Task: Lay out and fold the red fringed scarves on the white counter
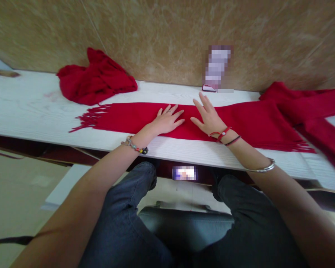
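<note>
A red fringed scarf (125, 116) lies stretched lengthwise along the white tabletop, its tassels spread at the left end. My left hand (167, 119) rests flat on the middle of the scarf, fingers spread, a ring on one finger. To its right, my right hand (209, 115) is over the scarf with fingers apart; whether its palm touches the cloth I cannot tell. Neither hand grips anything. More fringe shows at the scarf's right end, where it meets other red cloth (309, 102).
A crumpled red cloth (96, 80) lies at the back left against the brown marbled wall (162, 41). Behind the scarf, a blurred-out upright item (217, 67) leans near the wall. The white table (25, 100) is narrow, its front edge close to my knees.
</note>
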`<state>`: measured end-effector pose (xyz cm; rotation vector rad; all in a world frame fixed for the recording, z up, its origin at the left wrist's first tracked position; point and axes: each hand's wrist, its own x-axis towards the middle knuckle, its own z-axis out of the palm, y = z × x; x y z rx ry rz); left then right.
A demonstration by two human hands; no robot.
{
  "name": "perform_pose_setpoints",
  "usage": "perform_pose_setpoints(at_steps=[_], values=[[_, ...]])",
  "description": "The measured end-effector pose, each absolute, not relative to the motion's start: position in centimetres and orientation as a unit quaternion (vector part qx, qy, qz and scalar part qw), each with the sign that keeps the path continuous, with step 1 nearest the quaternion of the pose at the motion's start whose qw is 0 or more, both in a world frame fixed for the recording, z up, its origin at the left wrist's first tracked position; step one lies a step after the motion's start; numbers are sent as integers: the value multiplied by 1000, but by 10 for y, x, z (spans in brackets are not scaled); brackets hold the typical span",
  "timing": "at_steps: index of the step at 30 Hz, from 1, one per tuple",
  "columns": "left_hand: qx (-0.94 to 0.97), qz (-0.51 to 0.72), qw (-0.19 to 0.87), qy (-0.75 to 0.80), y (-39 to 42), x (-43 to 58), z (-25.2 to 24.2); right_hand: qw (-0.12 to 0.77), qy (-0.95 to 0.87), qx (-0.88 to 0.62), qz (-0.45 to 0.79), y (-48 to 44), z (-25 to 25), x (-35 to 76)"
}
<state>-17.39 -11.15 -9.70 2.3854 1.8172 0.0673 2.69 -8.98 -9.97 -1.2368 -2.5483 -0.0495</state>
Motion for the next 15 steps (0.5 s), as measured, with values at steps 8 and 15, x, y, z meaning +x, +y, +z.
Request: perform_pose_setpoints(at_steps=[8,15], values=[[736,9,94,670,-113,-176,-94,55,-884,-463,22,-94,-109,34],[736,60,53,672,-112,-174,-95,145,-862,-486,-4,-86,-100,36]])
